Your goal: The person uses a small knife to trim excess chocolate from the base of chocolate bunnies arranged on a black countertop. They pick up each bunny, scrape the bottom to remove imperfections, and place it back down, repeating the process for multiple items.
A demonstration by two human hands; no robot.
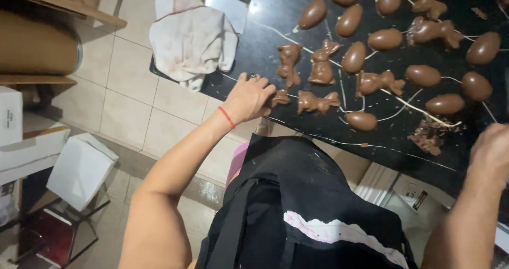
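Observation:
A black worktop (265,51) holds several chocolate eggs (422,75) and several chocolate bunny figures (321,63). My left hand (248,96), with a red string around the wrist, grips a small chocolate bunny (280,98) at the worktop's near left edge. Another bunny (317,101) lies just right of it. My right hand (490,152) is blurred at the frame's right edge, over the worktop's near side; what it holds cannot be seen. Thin white drizzle lines cross the surface.
A stained white cloth (192,38) lies at the worktop's left corner. Chocolate crumbs (430,135) sit near the front edge. White boxes (79,168) and a wooden shelf (40,78) stand on the tiled floor at left. My black apron (302,210) fills the bottom centre.

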